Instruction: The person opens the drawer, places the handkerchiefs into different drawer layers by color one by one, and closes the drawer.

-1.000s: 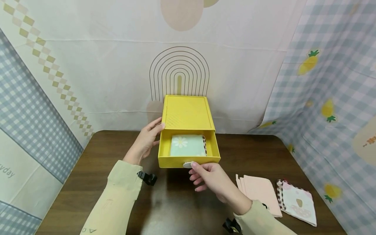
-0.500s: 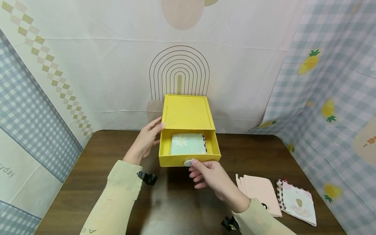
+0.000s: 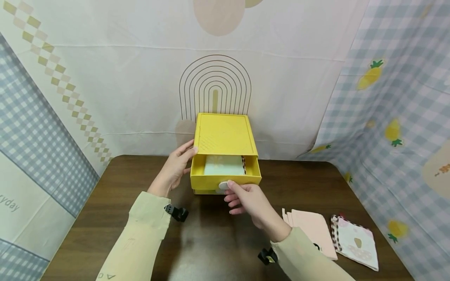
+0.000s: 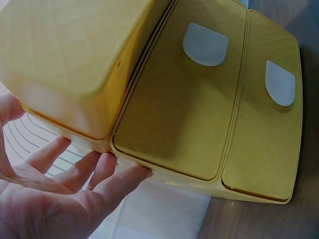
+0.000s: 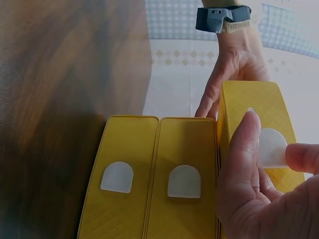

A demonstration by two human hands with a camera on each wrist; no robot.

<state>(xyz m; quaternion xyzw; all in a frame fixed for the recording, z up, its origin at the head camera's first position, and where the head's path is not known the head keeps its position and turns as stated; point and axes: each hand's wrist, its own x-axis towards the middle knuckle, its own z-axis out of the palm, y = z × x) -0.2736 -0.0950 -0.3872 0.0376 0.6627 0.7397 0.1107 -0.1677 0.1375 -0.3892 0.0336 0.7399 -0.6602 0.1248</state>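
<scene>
A small yellow drawer cabinet (image 3: 225, 134) stands at the back of the table, its top drawer (image 3: 205, 182) partly pulled out. My right hand (image 3: 249, 197) pinches that drawer's white tab handle (image 5: 272, 148) between thumb and finger. Inside the drawer lies a folded mint cloth (image 3: 223, 166) with a brown checked edge, its back part hidden under the cabinet top. Against the cabinet's left side rests my left hand (image 3: 173, 171), with fingers extended along the wall. Below are two closed drawers, a middle one (image 4: 169, 109) and a bottom one (image 4: 266, 139), each with a white tab.
A folded pink cloth (image 3: 313, 232) lies at the right of the wooden table (image 3: 211, 242), partly behind the right sleeve. Beside it is a folded white cloth (image 3: 356, 242) with a checked edge. Patterned curtains (image 3: 295, 78) hang behind and at both sides.
The top drawer has slid partway back into the cabinet, with my right hand moving along on its handle. Less of the mint cloth shows. My left hand stays at the cabinet's side.
</scene>
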